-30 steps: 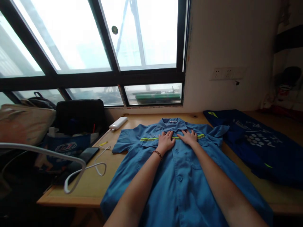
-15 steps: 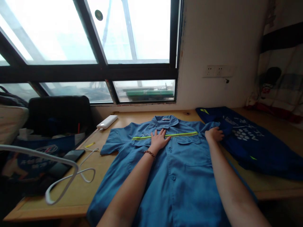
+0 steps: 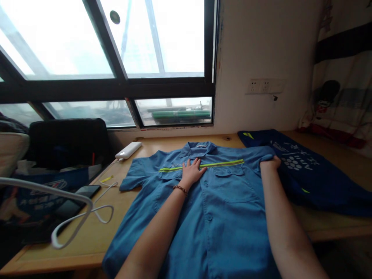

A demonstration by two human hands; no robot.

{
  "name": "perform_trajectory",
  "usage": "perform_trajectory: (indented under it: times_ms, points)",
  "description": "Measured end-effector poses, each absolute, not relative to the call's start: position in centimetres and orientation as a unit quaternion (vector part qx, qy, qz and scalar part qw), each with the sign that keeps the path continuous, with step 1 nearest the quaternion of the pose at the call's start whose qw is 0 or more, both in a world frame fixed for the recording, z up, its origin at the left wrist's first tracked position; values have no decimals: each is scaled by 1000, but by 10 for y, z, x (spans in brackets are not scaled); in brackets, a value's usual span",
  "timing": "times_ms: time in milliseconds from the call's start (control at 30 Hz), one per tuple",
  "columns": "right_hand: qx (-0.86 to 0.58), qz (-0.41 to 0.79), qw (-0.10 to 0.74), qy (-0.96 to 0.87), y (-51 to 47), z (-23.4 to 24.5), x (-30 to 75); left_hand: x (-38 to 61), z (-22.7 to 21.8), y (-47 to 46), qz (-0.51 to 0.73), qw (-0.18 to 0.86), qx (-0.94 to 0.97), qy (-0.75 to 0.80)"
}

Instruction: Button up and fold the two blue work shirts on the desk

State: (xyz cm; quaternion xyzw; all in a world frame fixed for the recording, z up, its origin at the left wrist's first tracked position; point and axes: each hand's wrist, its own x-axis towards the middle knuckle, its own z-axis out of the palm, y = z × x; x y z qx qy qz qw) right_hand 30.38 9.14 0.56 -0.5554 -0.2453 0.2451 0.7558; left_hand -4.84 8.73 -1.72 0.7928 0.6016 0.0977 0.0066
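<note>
A blue short-sleeved work shirt (image 3: 229,209) with a yellow-green stripe across its chest lies front up on the wooden table, collar toward the window. My left hand (image 3: 192,170) rests flat on the chest just below the collar, fingers spread. At the shirt's right sleeve, my right hand (image 3: 271,162) is closed on the sleeve's end, with the fingertips partly hidden. Beyond that hand lies a dark blue garment (image 3: 314,182) with white print, close to the sleeve.
On the table's left part are a white power bank (image 3: 129,150), a looping white cable (image 3: 109,221) and a dark phone (image 3: 88,190). A black chair (image 3: 69,135) with bags stands left of the table (image 3: 72,257). Behind are a window and a wall socket (image 3: 263,86).
My right hand has moved slightly right, drawing the sleeve outward and straighter. My left hand stays flat on the chest. The whole view has shifted a little.
</note>
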Motion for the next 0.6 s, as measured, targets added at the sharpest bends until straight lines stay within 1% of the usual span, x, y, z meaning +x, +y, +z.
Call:
perform_trajectory:
  times_ms: [67, 133, 200, 267, 333, 400, 433, 500, 567, 600]
  points:
    - [-512, 271, 778, -244, 91, 7, 300, -48, -17, 87, 97, 5, 794, 600]
    - [-471, 324, 765, -295, 87, 15, 293, -49, -17, 87, 98, 5, 795, 599]
    - [-443, 397, 703, -389, 84, 27, 284, -49, -18, 87, 101, 8, 795, 599]
    - [-459, 432, 617, -471, 84, 38, 274, -49, -19, 88, 105, 11, 795, 598]
    - [-514, 398, 562, -512, 91, 42, 261, -50, -21, 89, 110, 12, 794, 597]
    - [-578, 322, 507, -553, 100, 36, 244, -50, -22, 91, 114, 15, 794, 597]
    - [-608, 282, 463, -579, 104, 29, 234, -50, -23, 92, 116, 17, 794, 596]
    - [-669, 211, 337, -628, 109, 12, 211, -51, -24, 92, 124, 22, 795, 593]
    - [-731, 134, 208, -636, 108, -8, 191, -51, -26, 91, 136, 29, 796, 590]
    - [-755, 93, 165, -627, 106, -16, 183, -50, -27, 90, 143, 33, 796, 588]
